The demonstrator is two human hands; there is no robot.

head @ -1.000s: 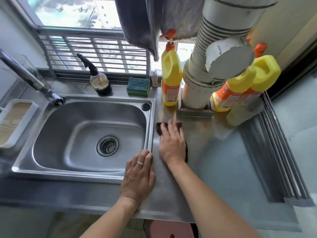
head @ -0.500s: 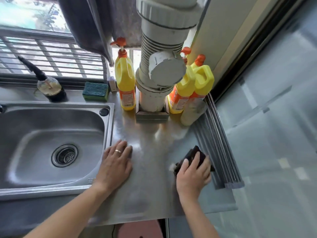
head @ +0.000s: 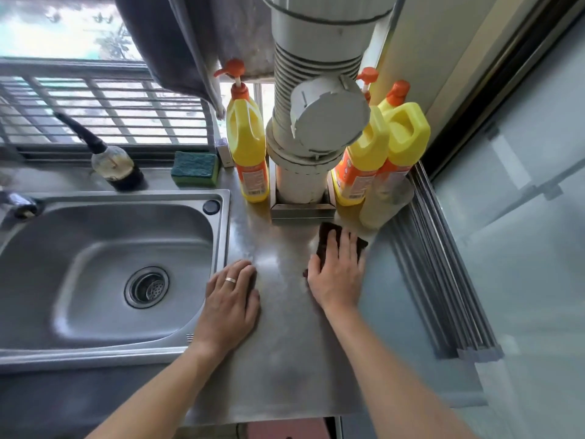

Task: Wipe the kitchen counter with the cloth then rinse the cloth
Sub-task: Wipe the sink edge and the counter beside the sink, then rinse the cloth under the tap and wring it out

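**Wiping under way, rinse yet to come**

Beside the sink (head: pixel 110 274), seen from the head camera, the person leans over a steel worktop (head: pixel 285 359) with both palms down. The right hand (head: pixel 337 274) lies flat on a dark cloth (head: pixel 326 236), its fingers (head: pixel 348 245) laid close together and stretched forward, pressing the cloth to the metal rather than pinching it. The cloth shows only at its far edge and a sliver by the thumb; the rest is hidden under the palm. It sits at the back of the worktop, just in front of the boxed foot of the white pipe (head: pixel 300 185) and near the yellow bottles (head: pixel 380 153) on the right.

The left hand (head: pixel 232 299) rests empty on the worktop just beside the sink's rim, fingers lightly together, a ring on one; it looks like a brace.

As I judge it, the wiping step is in hand, not finished. Steel between the two hands carries a dull smeared sheen, but whether that is damp from wiping I cannot tell. The strip nearest the person and the part by the ribbed rack (head: pixel 443 264) may need a pass. The rinse is not begun: no water runs, the basin looks dry, and the tap (head: pixel 19 204) is barely in view at the left edge.
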